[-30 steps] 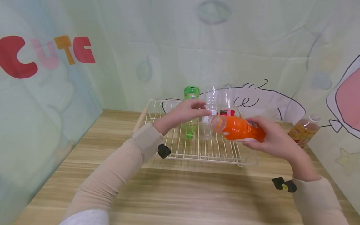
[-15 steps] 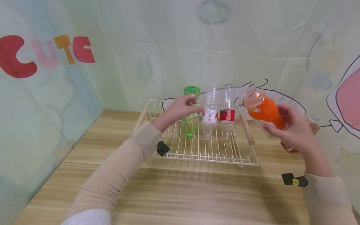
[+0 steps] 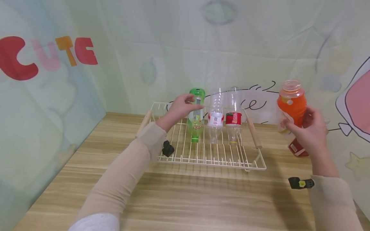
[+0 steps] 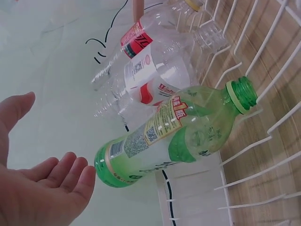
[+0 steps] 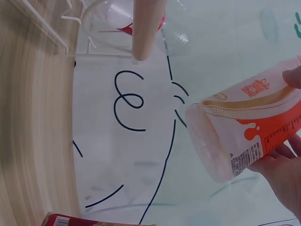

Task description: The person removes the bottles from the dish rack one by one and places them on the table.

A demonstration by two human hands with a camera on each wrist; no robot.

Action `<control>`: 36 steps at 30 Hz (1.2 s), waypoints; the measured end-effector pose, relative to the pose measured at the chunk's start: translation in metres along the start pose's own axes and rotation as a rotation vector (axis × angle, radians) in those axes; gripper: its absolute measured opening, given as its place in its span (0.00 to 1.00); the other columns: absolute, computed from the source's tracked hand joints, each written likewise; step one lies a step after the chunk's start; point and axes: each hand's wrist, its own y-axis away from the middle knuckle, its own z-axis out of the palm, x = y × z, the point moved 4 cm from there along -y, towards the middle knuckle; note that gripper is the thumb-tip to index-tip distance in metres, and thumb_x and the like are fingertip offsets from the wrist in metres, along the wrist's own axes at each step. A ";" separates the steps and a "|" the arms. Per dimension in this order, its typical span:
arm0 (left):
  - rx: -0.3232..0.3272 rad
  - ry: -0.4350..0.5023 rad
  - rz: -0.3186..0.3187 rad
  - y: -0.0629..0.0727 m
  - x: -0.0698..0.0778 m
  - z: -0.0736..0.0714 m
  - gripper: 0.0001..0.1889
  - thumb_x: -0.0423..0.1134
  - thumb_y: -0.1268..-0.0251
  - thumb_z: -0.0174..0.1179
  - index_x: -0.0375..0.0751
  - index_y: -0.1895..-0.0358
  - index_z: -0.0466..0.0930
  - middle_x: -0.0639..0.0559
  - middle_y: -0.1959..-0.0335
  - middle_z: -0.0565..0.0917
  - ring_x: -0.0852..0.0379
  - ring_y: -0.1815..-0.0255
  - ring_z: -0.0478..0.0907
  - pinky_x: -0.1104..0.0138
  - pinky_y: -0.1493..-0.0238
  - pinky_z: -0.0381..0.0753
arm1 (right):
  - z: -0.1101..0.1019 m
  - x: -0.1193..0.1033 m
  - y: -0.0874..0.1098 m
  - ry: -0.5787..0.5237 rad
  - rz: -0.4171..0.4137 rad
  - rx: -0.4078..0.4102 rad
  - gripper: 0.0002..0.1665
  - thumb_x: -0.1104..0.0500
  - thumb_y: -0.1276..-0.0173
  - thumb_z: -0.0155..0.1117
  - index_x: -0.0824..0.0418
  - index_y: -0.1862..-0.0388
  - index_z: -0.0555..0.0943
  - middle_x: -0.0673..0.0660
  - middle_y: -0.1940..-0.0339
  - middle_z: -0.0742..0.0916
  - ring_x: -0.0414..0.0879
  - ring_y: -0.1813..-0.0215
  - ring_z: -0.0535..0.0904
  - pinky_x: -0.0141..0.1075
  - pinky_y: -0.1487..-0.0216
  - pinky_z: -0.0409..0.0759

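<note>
Right hand [image 3: 313,133], right of the frame: thumb and fingers curled round the lower part of an orange bottle [image 3: 292,106], one on each side. Bottle held up off the table [image 3: 202,195], mouth at top, leaning slightly; right-wrist view shows its pale base and printed label.

Just beyond that hand, low: a bottle with a red label [image 3: 299,149], mostly hidden by hand and wrist.

Left hand [image 3: 180,110], centre of the frame, beside a green bottle [image 3: 196,123]. Fingers loosely bent and close together, thumb spread well away, as the left-wrist view shows. Fingertips near the base of the green bottle; contact cannot be told.

Green bottle sits neck down in a white wire rack [image 3: 211,164], mid-frame. To its right, also neck down: a clear bottle with a white label [image 3: 215,119], then one with a red-and-black label [image 3: 233,118]. Wooden handle [image 3: 254,133] at the rack's right side.

Patterned cloth [image 3: 173,48] behind; coloured letters [image 3: 66,48] upper left.
</note>
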 end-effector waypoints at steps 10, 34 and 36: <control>0.082 0.013 -0.011 -0.012 -0.009 -0.003 0.40 0.47 0.41 0.66 0.36 0.28 0.59 0.41 0.35 0.70 0.47 0.35 0.68 0.56 0.37 0.71 | 0.003 0.020 -0.012 -0.029 0.165 0.044 0.45 0.45 0.33 0.61 0.48 0.24 0.50 0.59 0.24 0.62 0.56 0.26 0.62 0.49 0.31 0.65; 0.128 0.129 -0.157 -0.025 -0.036 0.007 0.44 0.50 0.42 0.67 0.41 0.26 0.54 0.44 0.29 0.64 0.46 0.31 0.63 0.54 0.33 0.67 | 0.028 0.073 -0.027 -0.123 0.287 0.077 0.46 0.46 0.33 0.61 0.52 0.23 0.49 0.58 0.24 0.62 0.53 0.25 0.60 0.47 0.28 0.61; 0.138 0.131 -0.168 -0.024 -0.039 0.008 0.44 0.49 0.41 0.66 0.41 0.26 0.54 0.44 0.29 0.64 0.45 0.31 0.63 0.54 0.33 0.67 | 0.031 0.079 -0.028 -0.135 0.306 0.069 0.47 0.45 0.34 0.61 0.52 0.23 0.50 0.57 0.24 0.62 0.53 0.25 0.60 0.48 0.28 0.60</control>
